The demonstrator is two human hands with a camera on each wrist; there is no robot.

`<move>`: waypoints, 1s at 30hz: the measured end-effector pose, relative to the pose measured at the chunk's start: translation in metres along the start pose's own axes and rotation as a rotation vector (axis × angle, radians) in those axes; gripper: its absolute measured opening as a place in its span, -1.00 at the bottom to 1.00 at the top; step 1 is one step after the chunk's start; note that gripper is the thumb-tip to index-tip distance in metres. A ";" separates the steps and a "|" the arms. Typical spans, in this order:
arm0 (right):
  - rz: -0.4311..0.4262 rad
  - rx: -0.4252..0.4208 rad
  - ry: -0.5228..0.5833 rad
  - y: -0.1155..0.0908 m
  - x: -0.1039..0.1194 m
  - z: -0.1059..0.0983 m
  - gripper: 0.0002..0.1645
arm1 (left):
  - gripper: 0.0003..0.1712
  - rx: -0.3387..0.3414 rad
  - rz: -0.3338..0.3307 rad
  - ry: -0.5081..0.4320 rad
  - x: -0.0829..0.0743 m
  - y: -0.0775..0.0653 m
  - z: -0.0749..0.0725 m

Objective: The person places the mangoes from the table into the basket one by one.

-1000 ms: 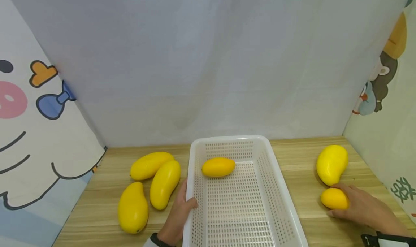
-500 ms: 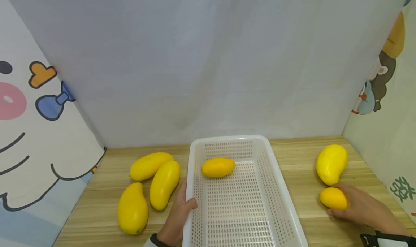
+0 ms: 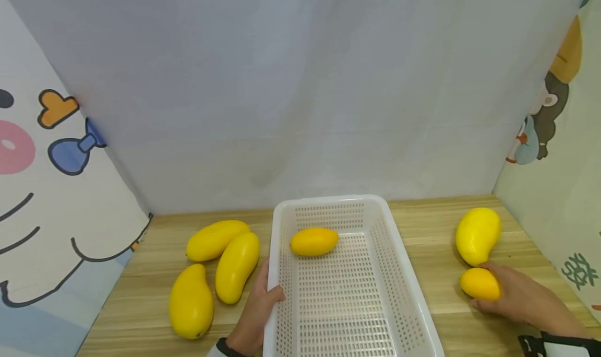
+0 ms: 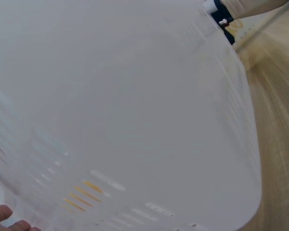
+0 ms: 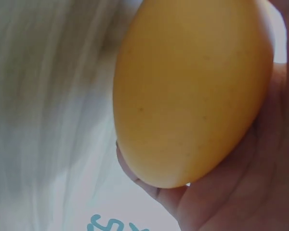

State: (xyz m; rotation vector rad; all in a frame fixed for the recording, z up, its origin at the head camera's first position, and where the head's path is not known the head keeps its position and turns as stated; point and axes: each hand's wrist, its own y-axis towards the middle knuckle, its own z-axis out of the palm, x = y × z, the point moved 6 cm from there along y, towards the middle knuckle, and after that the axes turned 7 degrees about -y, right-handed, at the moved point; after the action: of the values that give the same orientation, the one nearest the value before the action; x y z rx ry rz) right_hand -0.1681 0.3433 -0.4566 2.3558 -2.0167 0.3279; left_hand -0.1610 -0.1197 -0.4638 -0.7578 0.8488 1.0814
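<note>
My left hand (image 3: 258,307) grips the left rim of a white perforated plastic basket (image 3: 345,294), thumb over the edge. A small yellow-orange mango (image 3: 313,241) lies in the basket's far left part. To the right of the basket, my right hand (image 3: 526,302) holds another small mango (image 3: 480,284) between thumb and fingers, low over the table. The right wrist view shows this mango (image 5: 192,96) close up against the palm. Just beyond it sits a larger yellow mango (image 3: 478,236). The basket's wall (image 4: 135,96) fills most of the left wrist view.
Left of the basket, several large yellow mangoes lie on the wooden table (image 3: 136,299): one at the back (image 3: 218,240), one by the basket (image 3: 237,268), one nearer me (image 3: 191,302). A pale cloth wall (image 3: 300,111) stands behind, with printed panels either side.
The head view has shifted slightly. My right hand and its mango have moved only a little, leftward and away from me. The left hand keeps its hold on the basket.
</note>
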 end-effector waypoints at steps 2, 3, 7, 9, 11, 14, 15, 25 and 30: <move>-0.005 -0.012 0.001 0.000 0.001 -0.003 -0.01 | 0.02 -0.005 -0.001 -0.005 0.000 0.000 0.000; -0.005 -0.013 0.001 0.000 0.002 -0.004 -0.01 | 0.02 -0.006 -0.001 -0.007 0.000 0.000 0.000; -0.002 -0.016 -0.003 0.000 0.004 -0.009 -0.01 | 0.02 -0.010 -0.002 -0.009 0.000 0.000 0.000; -0.001 -0.017 -0.008 -0.001 0.006 -0.010 -0.02 | 0.02 -0.013 -0.006 -0.012 0.000 0.000 0.000; 0.003 -0.031 -0.017 -0.001 0.008 -0.012 -0.01 | 0.02 -0.018 -0.011 -0.008 0.000 0.000 -0.001; 0.007 -0.057 -0.033 -0.003 0.011 -0.016 0.00 | 0.01 -0.026 -0.020 0.006 -0.001 0.000 0.000; 0.004 -0.071 -0.040 -0.004 0.012 -0.018 0.00 | 0.01 -0.027 -0.022 0.011 -0.001 0.000 0.000; -0.014 -0.135 -0.060 -0.008 0.024 -0.029 -0.05 | -0.01 0.000 -0.026 0.006 -0.002 -0.002 0.003; -0.009 -0.141 -0.061 -0.010 0.029 -0.032 -0.05 | -0.02 0.021 -0.015 -0.010 -0.003 -0.002 0.003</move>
State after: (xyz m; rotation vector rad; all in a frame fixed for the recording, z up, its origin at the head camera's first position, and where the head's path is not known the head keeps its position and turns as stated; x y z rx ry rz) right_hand -0.1594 0.3219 -0.4188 2.3157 -1.9826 0.1098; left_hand -0.1587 -0.1187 -0.4595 -0.7395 0.8438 1.0607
